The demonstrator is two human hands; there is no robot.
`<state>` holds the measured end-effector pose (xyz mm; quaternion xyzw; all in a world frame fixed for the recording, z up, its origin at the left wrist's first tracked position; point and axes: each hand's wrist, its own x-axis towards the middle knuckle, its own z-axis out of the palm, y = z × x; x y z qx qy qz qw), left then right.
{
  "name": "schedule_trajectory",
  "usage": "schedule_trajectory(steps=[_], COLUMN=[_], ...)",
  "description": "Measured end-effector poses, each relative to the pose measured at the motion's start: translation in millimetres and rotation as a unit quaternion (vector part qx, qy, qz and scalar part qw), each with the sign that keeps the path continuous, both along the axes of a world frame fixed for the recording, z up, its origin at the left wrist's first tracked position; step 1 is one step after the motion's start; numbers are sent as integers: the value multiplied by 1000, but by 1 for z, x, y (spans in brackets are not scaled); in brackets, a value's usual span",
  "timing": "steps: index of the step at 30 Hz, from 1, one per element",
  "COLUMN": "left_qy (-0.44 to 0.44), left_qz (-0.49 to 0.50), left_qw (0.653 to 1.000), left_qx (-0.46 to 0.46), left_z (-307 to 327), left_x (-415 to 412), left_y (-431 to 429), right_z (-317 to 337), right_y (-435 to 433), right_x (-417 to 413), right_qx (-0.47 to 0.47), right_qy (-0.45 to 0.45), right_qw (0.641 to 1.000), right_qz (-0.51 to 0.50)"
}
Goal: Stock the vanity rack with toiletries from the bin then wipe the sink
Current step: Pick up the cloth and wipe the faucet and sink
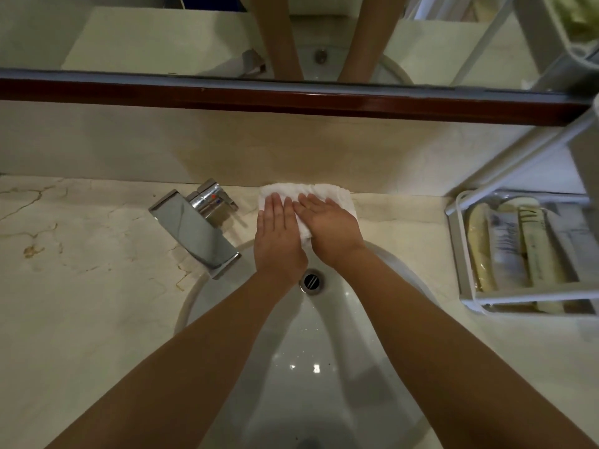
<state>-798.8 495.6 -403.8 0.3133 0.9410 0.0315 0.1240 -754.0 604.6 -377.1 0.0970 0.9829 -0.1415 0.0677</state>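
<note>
Head view, the only one we have.

Progress: the vanity rack [466, 299] at right has tubes and sachets [538, 251] lying in its lower tray. We can't read the upper tier, and the bin isn't in frame. We judge stocking is done or close to it, but can't confirm.

We're in the wipe stage. The white cloth [330, 191] lies bunched on the counter [81, 286] ledge behind the sink [324, 351], its far edge against the backsplash, just right of the faucet [197, 228]. Its near edge reaches the basin's back rim.

Grip:
- The left hand [278, 234] is flat, fingers straight and together, pressing on the cloth's left half. No curl, no pinch.
- The right hand [327, 225] is the same, palm down on the right half, its fingertips just beside the left hand's fingers.
- The cloth sits under both palms and shows beyond the fingertips and between the wrists. It is pinned by pressure, not grasped.

Left to do, as we judge it: the bowl shows specks and glints around the drain [311, 280], so the basin walls likely need a pass, plus the rim and the faucet base.
</note>
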Motion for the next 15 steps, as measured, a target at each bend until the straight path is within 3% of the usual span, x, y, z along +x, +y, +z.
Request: schedule_trajectory(steps=[15], left_qy=[-9], left_qz=[-142], left_qw=[990], left_qx=[-19], left_z=[8], left_x=[45], left_y=[67], right_z=[0], right_y=[59], right_x=[68], right_qx=[5], right_qy=[-39], right_qw=[994], right_qz=[-104])
